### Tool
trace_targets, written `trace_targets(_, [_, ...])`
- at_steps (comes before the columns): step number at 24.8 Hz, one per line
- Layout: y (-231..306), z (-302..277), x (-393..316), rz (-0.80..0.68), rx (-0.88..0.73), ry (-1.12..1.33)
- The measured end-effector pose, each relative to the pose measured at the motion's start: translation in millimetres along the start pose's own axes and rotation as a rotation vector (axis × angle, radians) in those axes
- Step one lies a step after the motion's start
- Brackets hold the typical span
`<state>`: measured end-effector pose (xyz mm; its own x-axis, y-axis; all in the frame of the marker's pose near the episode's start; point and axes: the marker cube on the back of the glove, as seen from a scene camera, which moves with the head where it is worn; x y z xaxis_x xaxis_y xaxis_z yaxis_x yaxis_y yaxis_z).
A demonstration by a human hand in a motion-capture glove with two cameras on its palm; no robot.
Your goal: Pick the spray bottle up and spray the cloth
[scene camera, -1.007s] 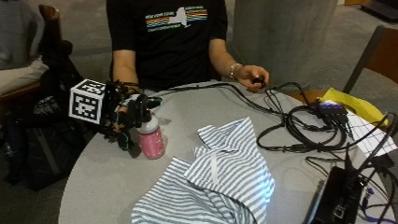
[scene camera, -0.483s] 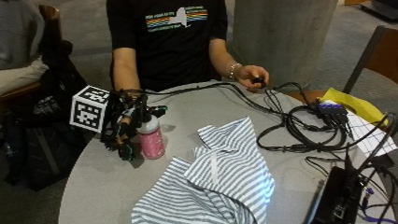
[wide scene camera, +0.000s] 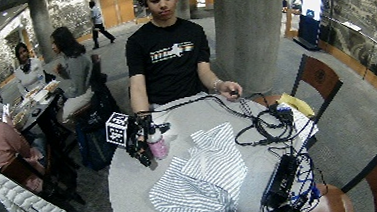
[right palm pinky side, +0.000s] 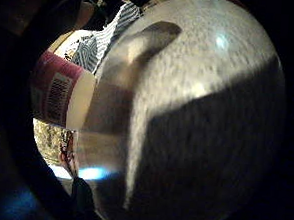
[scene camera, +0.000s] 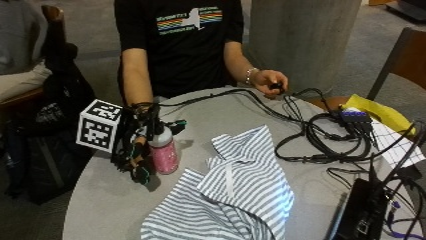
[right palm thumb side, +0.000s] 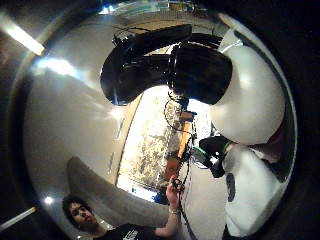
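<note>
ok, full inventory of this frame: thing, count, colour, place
spray bottle: 1, pink with white top, upright on the table's left part, beside the cloth
cloth: 1, blue-white striped, crumpled mid-table
cables: a bundle, black, table's right part
yellow sheet: 1, table's right edge
table: 1, round, grey
chair: 1, brown, right of the table
right hand: black glove, grip round the bottle
bare hand: holds a cable at the far edge

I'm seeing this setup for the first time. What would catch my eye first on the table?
The gloved right hand near the table's edge grips a pink spray bottle standing upright. Beside it lies a crumpled striped cloth, and past that a tangle of black cables.
</note>
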<state>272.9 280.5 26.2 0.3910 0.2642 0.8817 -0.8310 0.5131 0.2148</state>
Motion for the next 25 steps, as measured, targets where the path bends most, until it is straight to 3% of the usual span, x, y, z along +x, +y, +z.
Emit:
trace_targets(16, [-33,19,-7,0.042,-0.129,-0.067])
trace_targets(25, [-16,44,-54,0.070,-0.398,-0.269])
